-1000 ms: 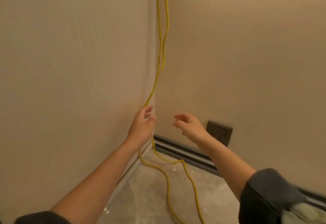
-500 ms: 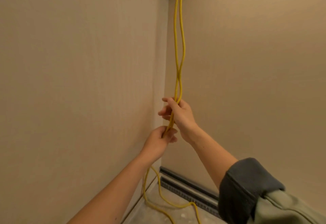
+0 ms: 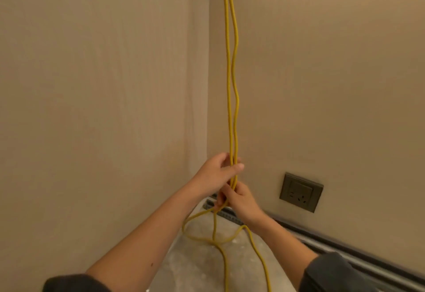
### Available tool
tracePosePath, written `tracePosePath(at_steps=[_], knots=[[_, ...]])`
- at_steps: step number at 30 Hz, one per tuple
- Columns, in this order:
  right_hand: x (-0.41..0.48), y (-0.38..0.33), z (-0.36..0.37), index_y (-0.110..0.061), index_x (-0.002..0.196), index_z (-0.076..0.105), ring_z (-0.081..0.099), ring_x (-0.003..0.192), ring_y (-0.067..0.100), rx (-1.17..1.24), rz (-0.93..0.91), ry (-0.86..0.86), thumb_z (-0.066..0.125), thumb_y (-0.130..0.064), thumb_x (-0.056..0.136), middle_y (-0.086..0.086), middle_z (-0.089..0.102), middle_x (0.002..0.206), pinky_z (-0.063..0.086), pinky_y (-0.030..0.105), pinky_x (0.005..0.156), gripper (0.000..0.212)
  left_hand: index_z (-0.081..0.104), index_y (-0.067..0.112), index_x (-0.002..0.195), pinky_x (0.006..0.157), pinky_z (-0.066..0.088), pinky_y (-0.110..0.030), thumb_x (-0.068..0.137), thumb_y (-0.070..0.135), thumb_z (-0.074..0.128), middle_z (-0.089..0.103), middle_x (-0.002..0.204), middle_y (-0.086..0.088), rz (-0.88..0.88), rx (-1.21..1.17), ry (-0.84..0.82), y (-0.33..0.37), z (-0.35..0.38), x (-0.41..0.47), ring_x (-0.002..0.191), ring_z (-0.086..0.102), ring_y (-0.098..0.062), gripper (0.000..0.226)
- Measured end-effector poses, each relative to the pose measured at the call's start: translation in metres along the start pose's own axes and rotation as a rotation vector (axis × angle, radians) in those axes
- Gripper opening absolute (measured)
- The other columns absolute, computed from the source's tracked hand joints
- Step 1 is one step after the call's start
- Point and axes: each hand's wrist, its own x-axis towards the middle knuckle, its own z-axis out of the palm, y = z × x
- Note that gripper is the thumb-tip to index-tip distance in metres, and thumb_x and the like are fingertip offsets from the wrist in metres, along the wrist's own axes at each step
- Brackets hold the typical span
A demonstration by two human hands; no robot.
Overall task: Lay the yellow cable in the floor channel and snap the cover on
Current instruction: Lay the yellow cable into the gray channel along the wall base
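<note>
Yellow cable [image 3: 231, 80] gripped by left hand [image 3: 218, 172], right hand [image 3: 239, 199] just below

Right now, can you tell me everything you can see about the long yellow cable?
The long yellow cable is thin, round and bendy, like plastic-coated cord. Two strands hang side by side from above the picture, down the room corner. The left hand grips both strands; the right hand grips them just below. Under the hands it spreads into loose loops on the grey concrete floor and runs out of view. None lies in the dark floor channel.
</note>
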Motion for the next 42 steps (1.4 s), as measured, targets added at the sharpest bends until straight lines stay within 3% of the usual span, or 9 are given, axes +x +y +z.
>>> tracePosePath(at_steps=[3,7,14,20,28,33,37,39,42], knots=[[-0.013,0.024,0.001,0.008,0.092,0.059,0.067,0.071,0.02,-0.026,0.063,0.013,0.043,-0.019,0.101,0.017,0.063,0.076,0.058,0.034,0.074,0.033,0.059,0.026,0.088,0.083,0.053,-0.036,0.095,0.025,0.049,0.069,0.09,0.006,-0.071,0.2,-0.066,-0.021,0.015,-0.007,0.083,0.066,-0.015,0.012],[-0.028,0.041,0.003,0.003,0.1,0.062,0.066,0.085,0.019,-0.102,0.051,-0.029,0.049,-0.018,0.099,0.009,0.069,0.088,0.052,0.04,0.086,0.025,0.05,0.02,0.081,0.066,0.051,-0.037,0.102,0.022,0.035,0.065,0.068,0.002,-0.15,-0.023,0.068,-0.028,0.022,-0.015,0.061,0.06,-0.02,0.026],[-0.047,0.047,0.002,-0.008,0.08,0.057,0.057,0.047,0.016,-0.361,0.126,-0.159,0.059,-0.019,0.09,0.001,0.056,0.053,0.053,0.035,0.054,0.016,0.047,0.021,0.079,0.044,0.029,-0.026,0.102,0.025,0.031,0.04,0.059,0.003,-0.157,-0.162,0.237,-0.029,0.027,-0.015,0.046,0.034,-0.013,0.028],[-0.075,0.066,-0.039,-0.021,0.079,0.069,0.066,0.059,0.004,-0.761,0.339,-0.362,0.066,-0.029,0.084,-0.005,0.068,0.057,0.057,0.032,0.079,0.01,0.053,0.02,0.084,0.067,0.038,-0.033,0.1,0.027,0.033,0.054,0.076,0.0,-0.104,0.085,0.39,-0.037,0.007,-0.011,0.074,0.049,-0.023,0.026],[-0.094,0.056,-0.085,-0.019,0.08,0.066,0.069,0.077,0.018,-0.739,0.327,-0.239,0.06,-0.021,0.088,0.002,0.073,0.076,0.054,0.036,0.075,0.011,0.054,0.01,0.104,0.071,0.036,-0.032,0.102,0.027,0.03,0.062,0.102,-0.011,-0.087,0.308,0.455,-0.048,0.014,-0.01,0.095,0.057,-0.031,0.029],[-0.103,0.056,-0.075,-0.009,0.103,0.062,0.069,0.065,0.023,-0.519,0.299,-0.056,0.044,-0.02,0.1,0.007,0.065,0.071,0.053,0.028,0.057,0.021,0.016,0.013,0.145,0.094,0.041,-0.042,0.098,0.018,0.041,0.042,0.136,-0.018,-0.099,0.184,0.388,-0.053,0.022,-0.004,0.117,0.05,-0.036,0.053],[-0.097,0.049,-0.066,-0.01,0.106,0.06,0.068,0.057,0.022,-0.449,0.314,-0.028,0.041,-0.018,0.101,0.006,0.064,0.065,0.053,0.033,0.054,0.022,0.002,0.003,0.149,0.118,0.01,-0.045,0.086,0.014,0.052,0.01,0.155,-0.022,0.154,0.654,0.615,-0.048,0.036,-0.026,0.143,0.012,-0.036,0.081],[-0.093,0.046,-0.065,-0.012,0.104,0.061,0.066,0.054,0.021,-0.466,0.324,-0.022,0.042,-0.02,0.1,0.004,0.059,0.064,0.053,0.037,0.057,0.021,0.005,0.004,0.149,0.118,0.001,-0.046,0.088,0.02,0.044,0.011,0.156,-0.019,0.445,0.906,0.497,-0.045,0.044,-0.037,0.145,0.005,-0.034,0.075],[-0.091,0.043,-0.063,-0.014,0.102,0.061,0.06,0.048,0.016,-0.492,0.318,-0.039,0.042,-0.021,0.1,0.003,0.052,0.063,0.055,0.039,0.058,0.02,0.015,0.015,0.15,0.119,-0.001,-0.041,0.096,0.019,0.041,0.031,0.153,-0.009,0.569,1.063,-0.066,-0.046,0.061,-0.048,0.146,0.011,-0.022,0.061]])
